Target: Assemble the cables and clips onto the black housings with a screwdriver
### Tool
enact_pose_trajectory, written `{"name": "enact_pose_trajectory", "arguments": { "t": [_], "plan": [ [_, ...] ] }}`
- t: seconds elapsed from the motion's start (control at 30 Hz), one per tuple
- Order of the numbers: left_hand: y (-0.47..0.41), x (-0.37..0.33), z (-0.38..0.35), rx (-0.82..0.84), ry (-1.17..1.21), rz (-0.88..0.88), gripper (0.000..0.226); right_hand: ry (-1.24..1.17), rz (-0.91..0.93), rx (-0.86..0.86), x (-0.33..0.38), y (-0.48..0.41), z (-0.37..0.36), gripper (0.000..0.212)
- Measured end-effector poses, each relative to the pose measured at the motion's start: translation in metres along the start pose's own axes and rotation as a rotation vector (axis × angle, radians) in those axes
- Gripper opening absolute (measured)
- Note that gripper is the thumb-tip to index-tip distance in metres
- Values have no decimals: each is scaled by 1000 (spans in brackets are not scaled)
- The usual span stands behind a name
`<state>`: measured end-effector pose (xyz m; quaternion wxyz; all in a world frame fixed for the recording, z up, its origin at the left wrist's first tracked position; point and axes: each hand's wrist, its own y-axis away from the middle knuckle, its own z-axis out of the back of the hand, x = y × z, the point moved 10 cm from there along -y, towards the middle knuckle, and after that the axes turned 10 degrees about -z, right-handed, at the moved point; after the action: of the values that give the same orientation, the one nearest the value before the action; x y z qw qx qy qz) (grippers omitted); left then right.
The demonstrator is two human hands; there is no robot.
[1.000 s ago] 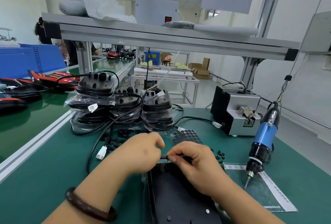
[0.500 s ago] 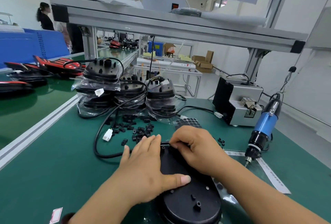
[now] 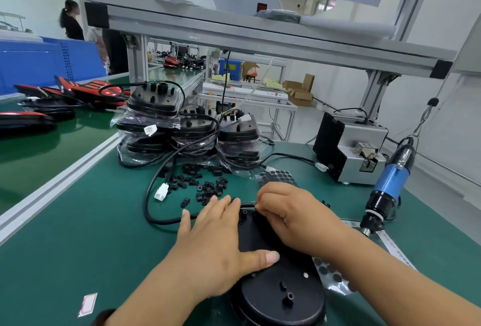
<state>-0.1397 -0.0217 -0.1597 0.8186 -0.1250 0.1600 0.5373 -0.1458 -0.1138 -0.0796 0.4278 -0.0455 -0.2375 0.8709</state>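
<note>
On the counter (image 3: 78,247), the left hand (image 3: 208,245) lies flat on the housing (image 3: 281,289), fingers straight. The right hand (image 3: 294,213) pinches the cable (image 3: 169,222) at its far edge. Clips (image 3: 205,185) lie scattered beyond it, and the screwdriver (image 3: 390,185) is to its right.

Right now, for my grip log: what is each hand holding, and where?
The right hand pinches the cable at the far edge of the housing; the left hand only presses flat on it.

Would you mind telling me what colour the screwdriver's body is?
The screwdriver has a blue body, with a black collar below it; the head view shows it at the right.
</note>
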Motion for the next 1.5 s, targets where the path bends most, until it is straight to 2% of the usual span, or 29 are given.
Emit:
{"name": "enact_pose_trajectory", "arguments": {
  "t": [0.17,0.43,0.67,0.77,0.83,0.97,1.13,1.3,1.5],
  "plan": [
    [3,-2,2,-54,19,-17,107,50,79,69,5,4,1,8],
    [5,-4,-2,-142,102,-55,96,-48,-75,37,-9,12,-1,21],
    [1,-3,-11,-105,103,-16,99,-161,-139,27,-14,14,-4,17],
    [-6,-12,7,-165,44,-108,99,-257,-172,-1,-22,17,-4,13],
    [-15,-16,26,-236,73,-174,84,-314,-187,-20,-26,19,-3,11],
    [-27,-23,35,-264,334,-275,41,-343,-197,-53,-28,22,-1,14],
    [-21,-20,32,-411,298,-276,21,-275,-171,-36,-25,24,-1,25],
    [-22,-12,34,-451,366,-219,16,-371,-208,-72,-31,26,3,38],
    [-23,-12,34,-440,415,-251,33,-469,-219,-122,-38,28,3,42]
  ]
}}
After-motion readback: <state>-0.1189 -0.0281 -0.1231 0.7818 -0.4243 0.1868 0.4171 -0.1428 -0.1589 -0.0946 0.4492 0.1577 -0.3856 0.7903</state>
